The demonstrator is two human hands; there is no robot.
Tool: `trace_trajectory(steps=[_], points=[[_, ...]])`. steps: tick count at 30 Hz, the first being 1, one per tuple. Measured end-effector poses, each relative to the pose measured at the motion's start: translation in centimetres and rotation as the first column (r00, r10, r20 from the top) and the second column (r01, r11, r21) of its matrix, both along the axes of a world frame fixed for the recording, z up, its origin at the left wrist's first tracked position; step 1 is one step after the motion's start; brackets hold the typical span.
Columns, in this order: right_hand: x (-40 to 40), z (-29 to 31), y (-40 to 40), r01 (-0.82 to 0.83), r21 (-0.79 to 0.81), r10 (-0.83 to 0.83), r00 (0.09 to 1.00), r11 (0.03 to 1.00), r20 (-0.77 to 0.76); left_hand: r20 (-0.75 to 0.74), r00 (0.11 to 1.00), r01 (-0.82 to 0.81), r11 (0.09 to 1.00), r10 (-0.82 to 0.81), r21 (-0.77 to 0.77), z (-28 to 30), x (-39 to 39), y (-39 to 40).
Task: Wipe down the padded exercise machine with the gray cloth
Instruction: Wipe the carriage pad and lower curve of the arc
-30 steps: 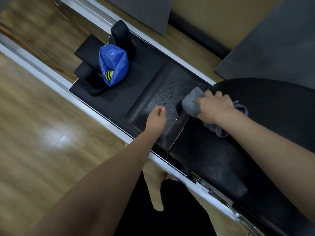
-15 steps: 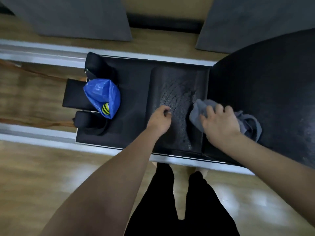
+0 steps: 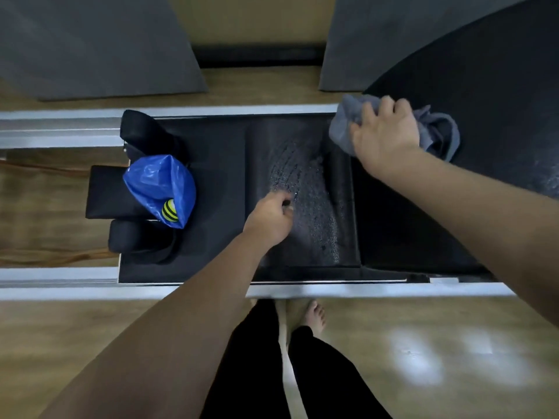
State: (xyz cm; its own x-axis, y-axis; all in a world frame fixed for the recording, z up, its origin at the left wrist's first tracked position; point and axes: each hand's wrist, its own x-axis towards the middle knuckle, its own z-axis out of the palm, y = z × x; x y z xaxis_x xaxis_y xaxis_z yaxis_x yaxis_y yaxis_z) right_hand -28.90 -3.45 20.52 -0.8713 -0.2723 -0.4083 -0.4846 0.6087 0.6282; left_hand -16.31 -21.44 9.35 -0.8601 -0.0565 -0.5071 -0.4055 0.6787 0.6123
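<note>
Gripping the bunched gray cloth at the machine's far edge, the right hand has the wet pad toward the near-left, where the left hand, fingers curled and empty, rests.

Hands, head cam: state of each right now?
Left hand: curled closed, resting on the wet black pad; whether it holds anything cannot be told.
Right hand: closed on the gray cloth.

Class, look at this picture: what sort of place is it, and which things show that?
Probably a Pilates or exercise studio: a black padded machine on silver metal rails, wooden floor, bare feet.
</note>
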Motion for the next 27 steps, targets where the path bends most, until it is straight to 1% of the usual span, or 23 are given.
trace_trajectory(steps=[2,4,7,8,10,13,16,17,18,20,21,23,25,26,27], points=[[1.2,-0.1,-0.2,-0.051,0.022,0.051,0.999,0.998,-0.011,-0.028,0.995,0.092,0.995,-0.093,-0.043,-0.5,0.0,-0.3],[3.8,-0.5,0.0,-0.098,0.037,0.096,0.994,0.995,0.042,-0.021,0.978,0.206,0.975,-0.208,-0.086,-0.8,-0.8,-0.7],[9.2,-2.4,0.0,-0.158,0.033,0.152,0.978,0.987,0.141,-0.007,0.968,0.251,0.963,-0.253,-0.096,-1.3,-2.8,-1.1],[10.7,-3.2,-0.1,-0.149,0.029,0.142,0.975,0.988,0.168,-0.007,0.965,0.261,0.961,-0.263,-0.093,-1.3,-3.3,-1.3],[12.0,-4.4,-0.4,-0.064,0.007,0.061,0.982,0.998,0.177,-0.018,0.949,0.311,0.945,-0.314,-0.097,-1.4,-4.1,-1.5],[12.1,-4.6,-0.9,0.103,-0.068,-0.097,0.992,0.992,0.085,-0.005,0.922,0.384,0.916,-0.387,-0.118,-1.7,-4.6,-2.4],[12.4,-5.5,-1.4,0.238,-0.178,-0.236,0.971,0.955,0.034,-0.006,0.918,0.392,0.909,-0.397,-0.138,-2.3,-5.2,-3.4],[12.6,-6.0,-1.6,0.267,-0.24,-0.273,0.962,0.933,0.009,-0.022,0.918,0.389,0.909,-0.396,-0.149,-2.5,-5.4,-3.6],[12.8,-6.5,-1.8,0.291,-0.321,-0.313,0.95,0.901,-0.019,-0.044,0.916,0.387,0.907,-0.399,-0.164,-2.7,-5.7,-3.9],[13.4,-8.0,-2.3,0.349,-0.499,-0.422,0.906,0.794,-0.039,-0.085,0.902,0.401,0.895,-0.422,-0.194,-3.1,-6.3,-4.2],[13.8,-8.9,-2.8,0.405,-0.561,-0.494,0.87,0.722,-0.007,-0.1,0.895,0.409,0.889,-0.435,-0.208,-3.3,-6.8,-4.2],[14.8,-10.8,-4.0,0.527,-0.664,-0.632,0.767,0.53,0.105,-0.125,0.891,0.402,0.886,-0.436,-0.23,-3.7,-7.9,-4.3],[16.0,-12.8,-5.2,0.59,-0.736,-0.724,0.659,0.331,0.203,-0.154,0.916,0.331,0.915,-0.37,-0.229,-4.2,-9.5,-4.5],[16.5,-13.7,-5.7,0.584,-0.766,-0.749,0.627,0.27,0.214,-0.165,0.938,0.27,0.94,-0.306,-0.211,-4.5,-10.3,-4.8],[16.8,-14.5,-6.2,0.567,-0.79,-0.767,0.607,0.233,0.209,-0.168,0.957,0.204,0.961,-0.236,-0.185,-5.0,-11.2,-5.1]])
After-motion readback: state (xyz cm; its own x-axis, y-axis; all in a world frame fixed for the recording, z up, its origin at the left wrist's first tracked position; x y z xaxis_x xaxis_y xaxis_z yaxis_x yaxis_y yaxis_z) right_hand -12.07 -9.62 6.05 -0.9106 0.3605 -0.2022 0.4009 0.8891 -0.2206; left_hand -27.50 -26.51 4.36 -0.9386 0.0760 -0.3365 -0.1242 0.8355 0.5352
